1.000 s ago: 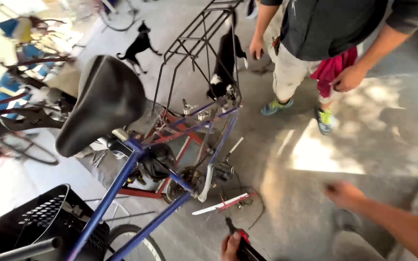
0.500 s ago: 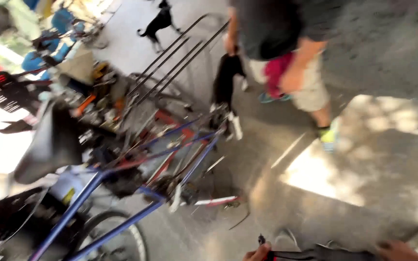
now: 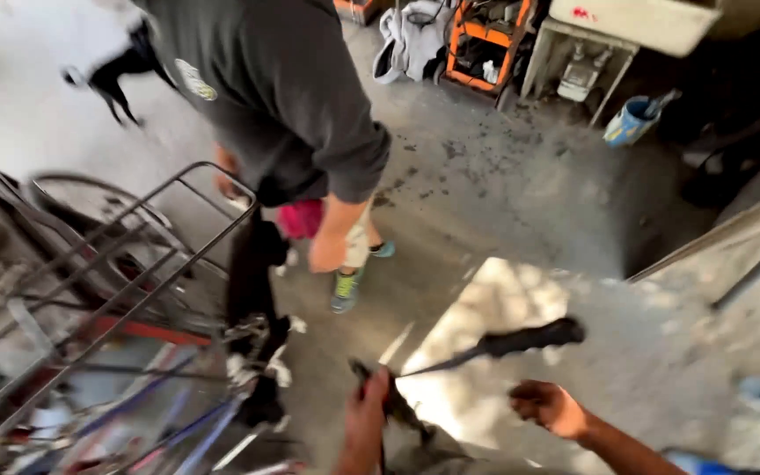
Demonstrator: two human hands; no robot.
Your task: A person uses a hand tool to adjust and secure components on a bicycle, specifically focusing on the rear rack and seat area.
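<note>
A long dark tool with a black handle [image 3: 521, 339] hangs low over the concrete floor [image 3: 503, 202], its thin end held in the left hand [image 3: 371, 409], whose fingers are wrapped round a dark grip. The right hand [image 3: 549, 406] is curled into a loose fist just beside it, holding nothing that shows. Left of both stands a metal rear rack [image 3: 147, 264] above blurred blue bicycle tubes [image 3: 195, 431]. Another person in a dark grey shirt [image 3: 283, 97] stands close behind the rack. Farther off, a blue bucket [image 3: 631, 120] sits by an orange cart [image 3: 485, 40]; its contents cannot be made out. Open floor lies between.
</note>
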